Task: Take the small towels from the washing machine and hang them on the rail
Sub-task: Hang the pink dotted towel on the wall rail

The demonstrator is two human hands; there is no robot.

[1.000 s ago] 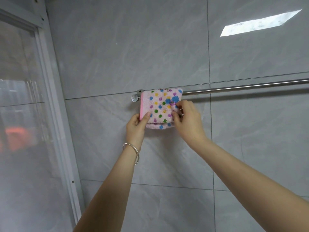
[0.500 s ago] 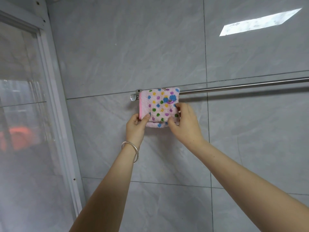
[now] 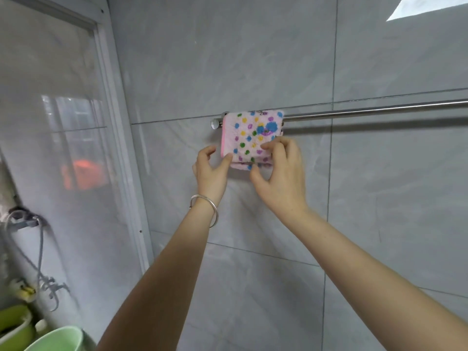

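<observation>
Item: small towel (image 3: pixel 249 138), pink with blue, yellow, green and purple dots, a darker pink strip down its left edge. Location: folded over the left end of a chrome rail (image 3: pixel 367 113) on a grey tiled wall (image 3: pixel 253 59). The towel's left edge lies just beside the rail's end cap (image 3: pixel 215 123); its top fold sits on the bar. The front layer ends slightly above the back layer, which shows as a narrow band along the bottom. Right of the towel the rail runs bare to the picture's edge, its shadow on the tiles just below. Left hand (image 3: pixel 211 173): thumb tip touching the lower left edge of the towel, the other fingers loosely curled beside that edge and apart from the cloth; nothing is gripped. A thin metal bangle (image 3: pixel 211 207) circles the wrist. Right hand (image 3: pixel 281 178): bent fingertips resting on the front of the towel near its lower right corner and covering that corner, thumb spread out just below the bottom hem, holding nothing. To the left, a white-framed glass panel (image 3: pixel 114 153) meets the wall near the rail's end. Lower left corner: a grey hose (image 3: pixel 40 239), a pale green basin (image 3: pixel 57 340) and a yellow-green tub (image 3: pixel 12 323).
</observation>
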